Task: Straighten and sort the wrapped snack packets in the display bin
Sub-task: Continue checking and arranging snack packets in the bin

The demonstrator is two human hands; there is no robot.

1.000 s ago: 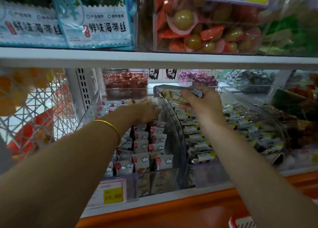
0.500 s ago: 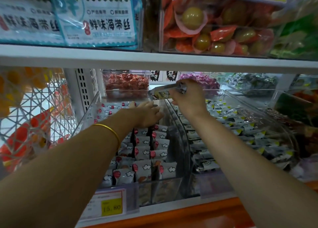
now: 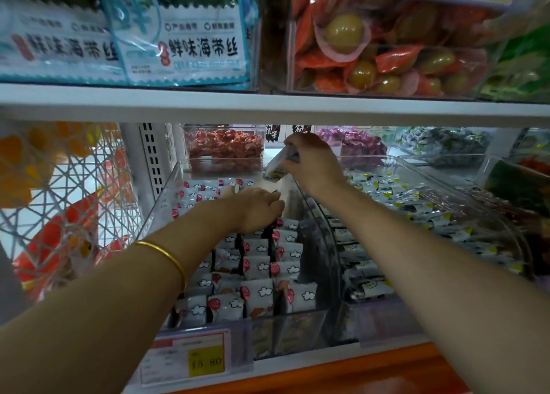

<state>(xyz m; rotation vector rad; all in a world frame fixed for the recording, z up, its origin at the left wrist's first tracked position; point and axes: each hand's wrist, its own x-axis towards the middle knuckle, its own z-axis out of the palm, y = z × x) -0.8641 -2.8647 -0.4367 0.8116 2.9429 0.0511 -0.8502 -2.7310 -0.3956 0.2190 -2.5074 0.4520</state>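
Left hand (image 3: pixel 258 210) is palm down at the back of the left display bin (image 3: pixel 162 206), fingers fairly straight and spread over the rows of white cloud-print packets (image 3: pixel 258 266); it touches them, and no grip shows from this angle. Gold bangle (image 3: pixel 170 256) on that forearm. Right hand (image 3: pixel 312 163) is raised above the rear of the wall between the 2 clear bins, fingers curled, pinching 1 grey packet (image 3: pixel 276 170) by its upper end; the packet hangs tilted, lower end toward the left bin, clear of the stock below. Cloud-print packets stand in neat columns at the front of the left bin, looser at the back left. The right bin (image 3: pixel 446 163) holds grey packets with yellow corners (image 3: pixel 387 198), lying mixed at several angles. Price tag (image 3: pixel 205 361) is clipped on the left bin's front, yellow field reads 15.80. Behind: bin of red wrapped snacks (image 3: pixel 226 147), purple wrapped sweets (image 3: pixel 358 147). Upper shelf (image 3: pixel 268 108) carries seaweed packs (image 3: pixel 184 39) and a bin of green olives in red wrappers (image 3: pixel 387 54). White wire rack (image 3: pixel 59 203) far left.
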